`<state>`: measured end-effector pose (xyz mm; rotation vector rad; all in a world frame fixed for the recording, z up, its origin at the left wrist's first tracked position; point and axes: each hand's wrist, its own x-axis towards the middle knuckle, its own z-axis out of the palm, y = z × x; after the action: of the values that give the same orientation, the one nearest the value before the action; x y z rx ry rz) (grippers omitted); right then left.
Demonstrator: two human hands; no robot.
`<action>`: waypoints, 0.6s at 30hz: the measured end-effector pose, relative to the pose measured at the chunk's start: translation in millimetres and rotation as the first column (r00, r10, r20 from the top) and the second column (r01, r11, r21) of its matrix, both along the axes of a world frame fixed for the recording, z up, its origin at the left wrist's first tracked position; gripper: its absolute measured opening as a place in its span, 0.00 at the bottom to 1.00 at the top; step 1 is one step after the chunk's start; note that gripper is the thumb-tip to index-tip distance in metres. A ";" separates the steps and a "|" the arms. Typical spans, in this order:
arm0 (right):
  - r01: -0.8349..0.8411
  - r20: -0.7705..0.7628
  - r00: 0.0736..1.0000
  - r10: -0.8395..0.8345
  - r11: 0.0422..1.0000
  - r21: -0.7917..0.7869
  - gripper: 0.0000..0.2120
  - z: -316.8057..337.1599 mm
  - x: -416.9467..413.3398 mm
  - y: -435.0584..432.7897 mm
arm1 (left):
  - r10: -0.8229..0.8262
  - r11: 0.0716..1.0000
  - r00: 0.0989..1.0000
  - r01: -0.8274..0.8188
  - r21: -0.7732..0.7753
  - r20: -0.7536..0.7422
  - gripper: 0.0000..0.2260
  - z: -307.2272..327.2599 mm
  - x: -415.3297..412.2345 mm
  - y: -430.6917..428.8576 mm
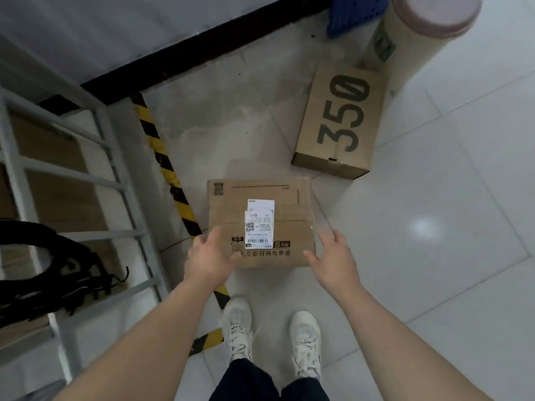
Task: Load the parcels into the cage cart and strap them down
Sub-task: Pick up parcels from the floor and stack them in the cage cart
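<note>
A brown cardboard parcel (278, 230) with a white shipping label lies flat on the floor just ahead of my feet. My left hand (207, 257) touches its near-left corner, thumb up along the left edge and fingers loosely bent. My right hand (333, 256) hovers at the near-right corner with fingers spread, holding nothing. A second parcel, a box printed "350" (338, 120), lies further back on the right. The grey metal cage cart (121, 180) stands on the left with brown boxes behind its bars. Black straps (43, 273) hang in a tangle on its near side.
A tall cardboard tube (405, 44) stands behind the "350" box, beside a blue crate (356, 13). Yellow-black hazard tape (162, 157) runs along the floor between cart and parcel. My white shoes (240, 328) stand behind the parcel. White tiles spread to the right.
</note>
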<state>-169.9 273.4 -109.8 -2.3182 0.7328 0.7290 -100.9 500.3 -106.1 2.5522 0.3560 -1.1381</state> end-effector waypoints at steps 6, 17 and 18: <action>0.001 -0.089 0.996 -0.002 1.000 -0.007 0.40 -111.8 4.4 6.7 | 0.043 0.994 0.994 -0.033 0.100 -0.100 0.46 -105.4 -0.7 11.0; 0.168 -0.014 0.986 -0.168 0.979 0.118 0.49 -131.7 13.9 13.6 | 0.195 0.980 0.981 -0.194 -0.044 0.022 0.52 -117.0 -6.8 9.0; 0.169 -0.007 0.985 -0.170 0.979 0.116 0.48 -120.4 15.6 11.8 | 0.211 0.976 0.977 -0.209 -0.056 0.023 0.52 -106.0 -7.3 8.6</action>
<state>-154.3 285.2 -230.2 -2.1220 0.8521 0.6725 -108.2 508.9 -212.1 2.4145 0.5656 -1.0175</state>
